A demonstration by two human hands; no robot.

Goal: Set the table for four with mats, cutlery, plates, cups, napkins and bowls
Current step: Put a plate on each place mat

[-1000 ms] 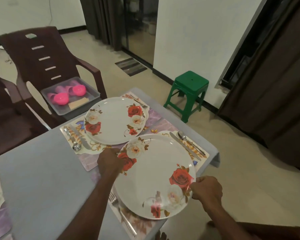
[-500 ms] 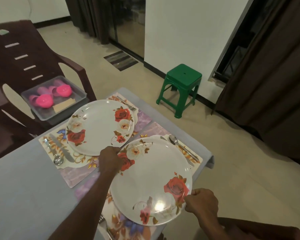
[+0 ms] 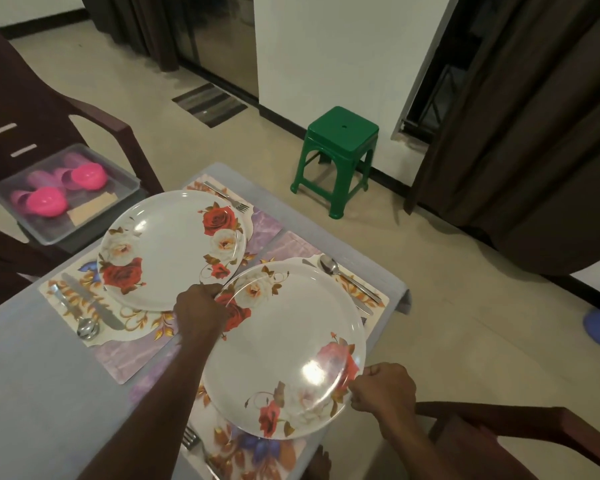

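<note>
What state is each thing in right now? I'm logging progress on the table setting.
Near plate: gripped at both rims, over its mat.
Left hand: grips the far-left rim.
Right hand: pinches the near-right rim.
Far plate: lying flat on its mat.
Pink bowls: upside down in the clear tray.

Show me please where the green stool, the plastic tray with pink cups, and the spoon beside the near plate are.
green stool (image 3: 342, 128): head view, on its flat seat.
plastic tray (image 3: 123, 178): head view, on its right rim.
spoon (image 3: 328, 265): head view, on its bowl.
</note>
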